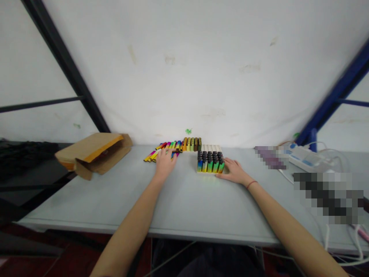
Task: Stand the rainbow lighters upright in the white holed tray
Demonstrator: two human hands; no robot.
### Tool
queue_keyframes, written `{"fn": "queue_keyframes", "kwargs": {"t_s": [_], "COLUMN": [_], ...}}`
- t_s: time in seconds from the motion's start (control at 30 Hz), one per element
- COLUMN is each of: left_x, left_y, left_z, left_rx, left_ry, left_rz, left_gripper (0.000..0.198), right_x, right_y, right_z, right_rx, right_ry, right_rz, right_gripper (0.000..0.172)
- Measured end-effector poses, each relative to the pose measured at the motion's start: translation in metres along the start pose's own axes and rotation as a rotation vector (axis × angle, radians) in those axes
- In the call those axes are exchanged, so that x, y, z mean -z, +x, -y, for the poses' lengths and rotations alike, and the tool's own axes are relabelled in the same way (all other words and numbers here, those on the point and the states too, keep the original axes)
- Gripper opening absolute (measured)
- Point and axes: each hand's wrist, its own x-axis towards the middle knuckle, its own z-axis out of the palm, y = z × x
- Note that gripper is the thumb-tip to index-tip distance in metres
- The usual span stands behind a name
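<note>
Two bare hands are reaching forward across a pale grey table (184, 204), seen from a head-worn camera. The left hand (165, 163) is lying palm down, fingers spread and unclenched, on a loose row of colourful lighters (161, 151) that are lying flat near the table's far edge; whether any lighter is being pinched beneath the fingers cannot be told. The right hand (234, 172) is resting open against the right side of a small tray (210, 170), with fingertips touching its wall and steadying it rather than gripping it. Inside this tray, lighters with black tops (210, 161) are standing upright in tight rows, their bodies shading from blue through yellow to green. A thin red band is circling the right wrist.

Just behind the tray, a second group of upright lighters (191, 144) in orange, green and brown is standing against the white wall, and a white empty-looking tray section (211, 147) is sitting beside it. Well to the left, an open cardboard box (93, 154) is lying on its side at the table's corner. Far right, a white power strip (305, 158) with trailing cables is sitting on the table, near some blurred patches.
</note>
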Motion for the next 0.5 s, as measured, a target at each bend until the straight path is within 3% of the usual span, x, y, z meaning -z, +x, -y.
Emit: {"fn": "queue_keyframes", "kwargs": {"t_s": [0.13,0.27,0.37,0.5], "left_x": [0.009,0.000,-0.009,-0.010], "left_y": [0.004,-0.005,-0.011,-0.013], "left_z": [0.019,0.003,-0.007,-0.005], "left_rx": [0.057,0.021,0.116,0.218], "left_ry": [0.151,0.253,0.325,0.353], "left_rz": [0.088,0.122,0.146,0.287], "left_gripper": [0.034,0.043,0.051,0.056], "right_x": [0.001,0.001,0.001,0.002], "right_y": [0.000,0.000,0.000,-0.001], "right_z": [0.000,0.001,0.002,0.003], "right_rx": [0.006,0.015,0.017,0.010], "right_ry": [0.002,0.011,0.014,0.013], "right_rz": [0.012,0.009,0.014,0.020], "right_gripper": [0.076,0.077,0.076,0.077]}}
